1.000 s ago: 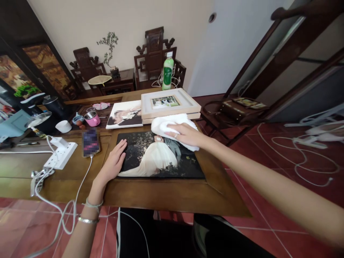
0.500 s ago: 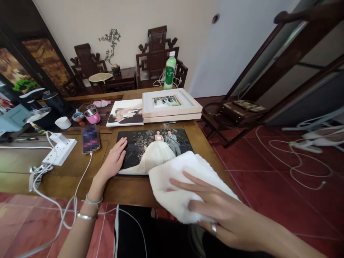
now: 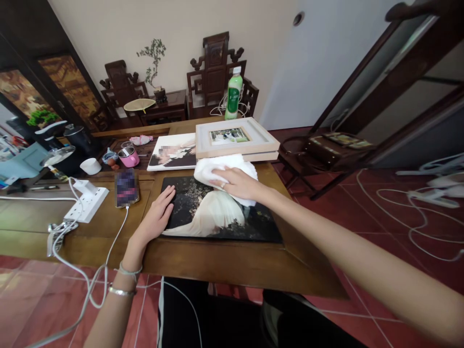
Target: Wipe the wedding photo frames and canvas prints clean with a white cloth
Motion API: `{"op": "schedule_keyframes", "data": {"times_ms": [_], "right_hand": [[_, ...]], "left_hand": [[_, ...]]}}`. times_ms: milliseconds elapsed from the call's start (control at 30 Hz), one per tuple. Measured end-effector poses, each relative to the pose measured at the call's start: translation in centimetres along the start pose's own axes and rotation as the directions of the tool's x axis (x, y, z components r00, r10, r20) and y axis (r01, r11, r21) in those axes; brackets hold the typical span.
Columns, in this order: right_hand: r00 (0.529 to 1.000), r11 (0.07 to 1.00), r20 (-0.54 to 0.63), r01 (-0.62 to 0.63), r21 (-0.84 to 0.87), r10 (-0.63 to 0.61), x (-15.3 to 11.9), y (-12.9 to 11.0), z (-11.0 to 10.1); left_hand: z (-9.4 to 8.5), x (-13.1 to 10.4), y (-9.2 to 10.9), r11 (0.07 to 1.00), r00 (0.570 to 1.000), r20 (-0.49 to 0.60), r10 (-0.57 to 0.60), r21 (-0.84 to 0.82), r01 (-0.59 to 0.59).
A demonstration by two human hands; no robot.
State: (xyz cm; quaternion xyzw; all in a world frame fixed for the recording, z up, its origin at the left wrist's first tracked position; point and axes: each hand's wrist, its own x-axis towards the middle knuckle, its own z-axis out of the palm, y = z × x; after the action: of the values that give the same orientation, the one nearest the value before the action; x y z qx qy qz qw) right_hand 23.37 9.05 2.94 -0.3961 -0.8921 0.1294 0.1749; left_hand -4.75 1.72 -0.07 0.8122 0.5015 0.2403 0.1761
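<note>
A dark wedding photo print (image 3: 221, 220) lies flat on the wooden table (image 3: 224, 263) in front of me. My right hand (image 3: 235, 183) presses a white cloth (image 3: 213, 166) onto the print's far edge. My left hand (image 3: 157, 217) rests flat, fingers apart, on the print's left edge, holding nothing. Just beyond the cloth is a stack of light wooden picture frames (image 3: 235, 140), and to its left lies a second print (image 3: 172, 152).
A phone (image 3: 126, 187) with a cable and a white power strip (image 3: 86, 207) lie left of the print. A pink pot (image 3: 129, 156), a white cup (image 3: 90, 166) and a green bottle (image 3: 233, 100) stand farther back. Carved chairs line the wall; cables lie on the red floor at right.
My right hand pulled the cloth toward me across the print to its near right corner, then returned it to the far edge. My left hand stayed on the print's left edge.
</note>
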Motion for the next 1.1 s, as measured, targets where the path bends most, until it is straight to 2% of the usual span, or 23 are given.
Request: {"op": "schedule_keyframes", "data": {"times_ms": [67,133,267,433,533,600,733,933,1033,1100], "right_hand": [[1.0,1.0,-0.015,0.005,-0.004,-0.005,0.6,-0.2,0.2],[0.999,0.999,-0.016,0.048,-0.016,-0.048,0.1,-1.0,0.5],[0.984,0.985,0.044,0.172,-0.021,-0.171,-3.9,-4.1,1.3],[0.958,0.971,0.161,0.235,0.041,-0.239,-9.8,-9.0,1.6],[0.927,0.948,0.2,0.302,0.105,-0.317,-11.7,-10.6,1.5],[0.927,0.941,0.176,0.312,0.129,-0.332,-11.9,-10.7,1.5],[0.951,0.951,0.111,0.273,0.146,-0.29,-9.7,-9.1,1.4],[0.991,0.996,0.113,0.069,0.057,-0.075,-2.1,-4.4,1.0],[0.996,0.999,0.089,0.028,0.043,-0.032,1.4,-2.7,1.2],[0.997,0.999,0.069,0.03,0.044,-0.033,2.5,-2.4,1.5]], "left_hand": [[0.0,0.0,-0.1,1.0,1.0,-0.003,0.001,-0.001,-0.001],[0.1,0.0,-0.2,1.0,1.0,-0.011,0.002,-0.003,-0.002],[0.3,0.0,-0.4,1.0,1.0,-0.02,0.006,-0.001,-0.006],[0.4,0.0,-0.6,1.0,1.0,-0.022,0.018,0.007,-0.018],[0.4,0.0,-0.5,1.0,0.999,-0.027,0.029,0.004,-0.029],[0.3,0.0,-0.4,1.0,0.999,-0.026,0.028,0.005,-0.028],[0.3,-0.1,-0.3,1.0,1.0,-0.013,0.016,0.017,-0.016],[0.2,-0.1,-0.4,1.0,1.0,-0.01,0.027,0.01,-0.027],[0.2,-0.1,-0.3,1.0,1.0,-0.007,0.021,0.009,-0.021],[0.1,-0.1,-0.2,1.0,1.0,-0.005,0.016,0.006,-0.016]]}}
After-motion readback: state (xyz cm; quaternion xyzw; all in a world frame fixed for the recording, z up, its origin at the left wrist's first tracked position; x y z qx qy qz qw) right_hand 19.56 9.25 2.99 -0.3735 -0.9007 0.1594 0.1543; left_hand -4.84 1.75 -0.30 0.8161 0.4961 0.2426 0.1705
